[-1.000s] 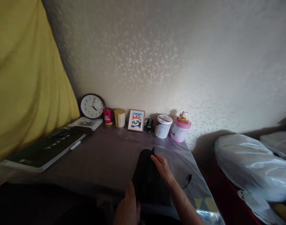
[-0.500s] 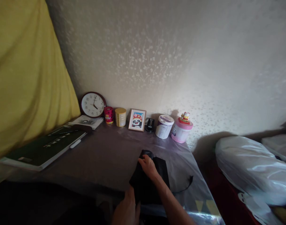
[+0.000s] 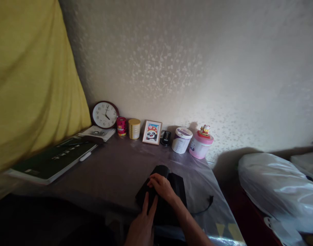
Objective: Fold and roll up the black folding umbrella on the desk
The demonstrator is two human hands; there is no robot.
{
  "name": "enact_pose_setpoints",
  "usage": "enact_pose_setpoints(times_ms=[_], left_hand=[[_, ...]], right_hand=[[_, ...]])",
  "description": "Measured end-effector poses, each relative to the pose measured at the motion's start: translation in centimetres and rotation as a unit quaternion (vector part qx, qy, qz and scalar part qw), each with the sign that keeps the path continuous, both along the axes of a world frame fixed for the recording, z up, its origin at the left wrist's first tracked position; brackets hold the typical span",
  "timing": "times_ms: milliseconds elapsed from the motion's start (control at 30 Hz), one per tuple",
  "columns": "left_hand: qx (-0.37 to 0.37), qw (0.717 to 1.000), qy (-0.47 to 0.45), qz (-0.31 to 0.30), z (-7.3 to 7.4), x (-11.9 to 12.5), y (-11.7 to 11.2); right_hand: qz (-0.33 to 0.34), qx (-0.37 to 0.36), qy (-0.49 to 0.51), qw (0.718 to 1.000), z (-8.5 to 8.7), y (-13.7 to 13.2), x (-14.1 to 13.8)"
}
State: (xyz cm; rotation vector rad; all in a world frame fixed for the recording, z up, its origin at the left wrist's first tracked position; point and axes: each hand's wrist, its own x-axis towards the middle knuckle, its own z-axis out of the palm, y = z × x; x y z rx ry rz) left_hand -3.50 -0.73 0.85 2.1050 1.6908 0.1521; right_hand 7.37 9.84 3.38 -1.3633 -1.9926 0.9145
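Table edge taken as 6 o'clock, wall as 12. At 9 o'clock a dark green book (image 3: 53, 159) lies flat beside the yellow curtain (image 3: 30, 85), with a thin booklet (image 3: 98, 132) just beyond it. Along the wall from 11 to 1 o'clock: a round clock (image 3: 105, 115) leaning on the wall, a red tin (image 3: 121, 126), a gold tin (image 3: 134, 128), a framed panda picture (image 3: 152, 132), a small black device (image 3: 166, 138), a white tub (image 3: 181, 140) and a pink tub (image 3: 199, 147). Both tins and both tubs are upright with their lids on, so their contents cannot be seen. A small cat figurine (image 3: 205, 130) stands on the pink tub's lid. Near the 6 o'clock edge your left hand (image 3: 142, 225) lies flat on the black cloth (image 3: 178, 186), fingers straight, index and middle slightly parted. The cloth sits folded on the plastic-covered table (image 3: 115, 171), just right of centre. Your right hand (image 3: 161, 186) is on top of it at 12 o'clock from the left hand, fingers curled and pinching a fold. A black cable (image 3: 206, 204) trails off at 3 o'clock. At far right a white plastic bag (image 3: 274, 191) bulges, its contents hidden.
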Motion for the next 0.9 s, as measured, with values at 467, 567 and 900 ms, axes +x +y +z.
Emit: enact_pose_setpoints(times_ms=[467, 567, 900], left_hand=[[-0.034, 0.998, 0.018, 0.049, -1.0, 0.8, 0.3], [-0.055, 0.996, -0.032, 0.063, -1.3, 0.5, 0.3], [-0.062, 0.985, -0.136, 0.083, -1.8, -0.1, 0.1]], right_hand=[[0.115, 0.244, -0.148, 0.951, -2.9, 2.5, 2.6], [0.094, 0.241, -0.189, 0.947, -3.1, 5.1, 3.0], [-0.107, 0.172, -0.187, 0.961, -3.2, 7.8, 5.4]])
